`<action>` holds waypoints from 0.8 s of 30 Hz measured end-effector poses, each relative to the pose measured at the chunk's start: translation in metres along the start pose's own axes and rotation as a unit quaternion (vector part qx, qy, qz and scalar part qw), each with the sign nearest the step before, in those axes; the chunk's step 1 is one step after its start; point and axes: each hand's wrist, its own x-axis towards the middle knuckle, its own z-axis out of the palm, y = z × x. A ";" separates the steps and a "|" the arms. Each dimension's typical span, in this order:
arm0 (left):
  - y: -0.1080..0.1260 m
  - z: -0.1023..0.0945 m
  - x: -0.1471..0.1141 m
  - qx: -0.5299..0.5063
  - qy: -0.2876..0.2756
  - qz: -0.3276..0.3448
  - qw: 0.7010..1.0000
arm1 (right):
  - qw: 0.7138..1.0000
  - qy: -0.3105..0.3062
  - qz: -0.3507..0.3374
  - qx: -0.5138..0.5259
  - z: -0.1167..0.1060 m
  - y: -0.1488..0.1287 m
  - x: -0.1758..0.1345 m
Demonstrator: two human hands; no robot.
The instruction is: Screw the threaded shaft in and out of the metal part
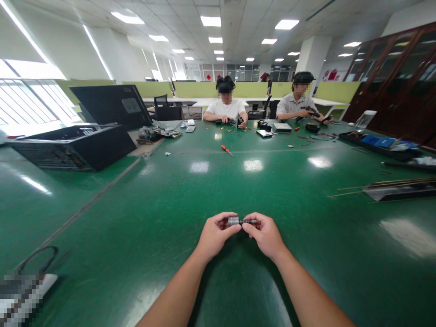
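Above the green table, a small metal piece (233, 221) lies roughly level between my two hands. Its left part is a thick silvery-grey cylinder; to the right runs a thinner, darker shaft. My left hand (218, 234) pinches the cylinder end between thumb and fingers. At the other end, the thumb and fingers of my right hand (265, 232) close around the shaft. Fingers cover parts of both ends, and the exact kind of piece cannot be made out.
An orange-handled screwdriver (225, 148) lies farther up the green table (170, 195). Dark computer cases (75, 147) stand at left, with thin rods (391, 185) and a black tray (378, 144) at right. Two people (226, 106) work across the table among small parts.
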 end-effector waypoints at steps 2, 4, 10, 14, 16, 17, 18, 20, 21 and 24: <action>-0.001 0.000 0.000 -0.001 -0.005 -0.002 1.000 | 1.000 0.000 -0.004 -0.018 0.000 0.000 0.000; -0.002 0.000 0.001 -0.002 -0.010 -0.003 1.000 | 0.999 0.002 -0.006 -0.033 0.000 -0.001 -0.001; -0.004 0.000 0.002 -0.004 -0.013 -0.003 1.000 | 0.999 0.003 -0.001 -0.033 0.002 -0.001 0.000; -0.002 0.000 0.001 -0.002 -0.012 -0.005 1.000 | 0.999 0.003 -0.003 -0.037 0.002 -0.001 -0.001; -0.001 0.000 0.001 -0.001 -0.012 -0.005 1.000 | 0.999 0.004 -0.006 -0.041 0.002 -0.001 -0.001; -0.001 0.000 0.001 0.000 -0.011 -0.004 1.000 | 0.999 0.003 -0.007 -0.043 0.002 -0.001 -0.001; -0.001 0.000 0.001 0.000 -0.011 -0.004 1.000 | 0.999 0.003 -0.007 -0.044 0.002 -0.001 -0.001; -0.001 0.001 0.001 0.001 -0.010 -0.003 1.000 | 0.999 0.003 -0.007 -0.044 0.002 -0.001 -0.001; -0.001 0.001 0.001 0.002 -0.010 -0.002 1.000 | 0.999 0.004 -0.006 -0.044 0.002 -0.001 0.000; -0.002 0.000 0.001 0.003 -0.011 -0.001 1.000 | 0.999 0.006 -0.006 -0.045 0.003 -0.001 0.000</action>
